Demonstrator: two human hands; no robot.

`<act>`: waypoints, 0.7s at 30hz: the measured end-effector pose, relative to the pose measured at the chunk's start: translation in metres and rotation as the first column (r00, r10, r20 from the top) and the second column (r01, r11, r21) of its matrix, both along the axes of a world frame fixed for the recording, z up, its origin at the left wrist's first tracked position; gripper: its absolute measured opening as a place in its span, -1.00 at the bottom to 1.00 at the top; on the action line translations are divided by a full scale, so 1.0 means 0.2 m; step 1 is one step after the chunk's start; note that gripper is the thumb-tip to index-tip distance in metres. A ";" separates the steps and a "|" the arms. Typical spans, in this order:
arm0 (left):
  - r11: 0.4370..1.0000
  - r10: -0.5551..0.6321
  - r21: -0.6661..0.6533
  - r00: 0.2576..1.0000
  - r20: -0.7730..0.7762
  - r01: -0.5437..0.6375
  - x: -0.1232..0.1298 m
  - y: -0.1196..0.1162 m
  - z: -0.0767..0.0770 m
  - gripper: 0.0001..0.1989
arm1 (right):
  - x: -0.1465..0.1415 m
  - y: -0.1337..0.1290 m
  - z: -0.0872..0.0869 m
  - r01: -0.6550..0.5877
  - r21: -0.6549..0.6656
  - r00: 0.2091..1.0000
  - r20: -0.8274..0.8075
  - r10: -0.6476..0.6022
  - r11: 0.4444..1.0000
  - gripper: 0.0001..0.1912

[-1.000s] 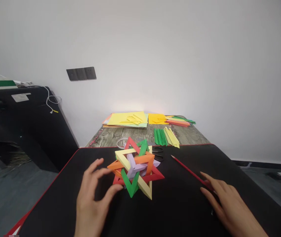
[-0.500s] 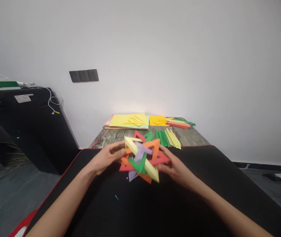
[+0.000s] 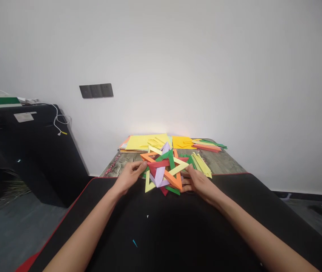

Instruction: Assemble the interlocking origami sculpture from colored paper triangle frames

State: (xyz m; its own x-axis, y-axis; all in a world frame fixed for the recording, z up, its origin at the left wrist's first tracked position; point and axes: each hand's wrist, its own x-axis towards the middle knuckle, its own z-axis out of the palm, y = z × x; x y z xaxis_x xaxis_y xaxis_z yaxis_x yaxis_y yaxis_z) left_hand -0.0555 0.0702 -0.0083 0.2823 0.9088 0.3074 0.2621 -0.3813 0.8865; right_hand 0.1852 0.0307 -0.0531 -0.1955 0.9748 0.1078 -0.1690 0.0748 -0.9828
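Note:
Between my two hands is an origami star ball (image 3: 158, 174), built of interlocked folded-paper frames in red, orange, yellow, green and lilac. My left hand (image 3: 131, 174) pinches its left side, thumb and fingers closed at the red and green points. On the opposite side my right hand (image 3: 199, 181) grips the right points, with its fingers curled partly behind and under the paper. The ball is over the far part of the black mat (image 3: 161, 230); whether its bottom points touch the mat I cannot tell.
Behind the ball, folded yellow strips (image 3: 201, 164) and green ones lie on the wood-patterned surface (image 3: 220, 162). Stacked coloured sheets (image 3: 138, 142) and more folded strips (image 3: 207, 147) are near the wall. A blue paper scrap (image 3: 135, 243) lies on the mat. A black cabinet (image 3: 36, 151) stands left.
Both hands have turned the star ball, so different coloured points face me. It now appears slightly farther forward, covering part of the strips behind it. My grip stays on both sides.

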 end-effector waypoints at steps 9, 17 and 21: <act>0.993 0.110 0.037 0.994 0.024 -0.111 0.04 0.01 -0.15 -0.41 | -0.03 -0.02 -0.04 -0.022 -0.026 1.000 -0.008 0.022 0.999 0.09; 0.973 0.216 0.068 0.973 0.085 -0.221 0.07 -0.02 -0.18 -0.45 | -0.07 -0.03 -0.07 -0.037 -0.130 0.970 -0.245 0.004 0.991 -0.25; 0.980 0.188 0.042 0.972 0.141 -0.196 0.08 -0.04 -0.18 -0.49 | -0.07 -0.03 -0.09 -0.069 -0.125 0.957 -0.288 0.031 0.990 -0.38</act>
State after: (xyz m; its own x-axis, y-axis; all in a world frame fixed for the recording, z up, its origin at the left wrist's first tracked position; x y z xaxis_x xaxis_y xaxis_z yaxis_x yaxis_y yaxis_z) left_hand -0.0390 0.0628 -0.0447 0.0560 0.9223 0.3824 0.2140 -0.3852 0.8977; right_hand 0.1720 0.0251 -0.0704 -0.2244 0.9738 0.0372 -0.4429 -0.0679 -0.8940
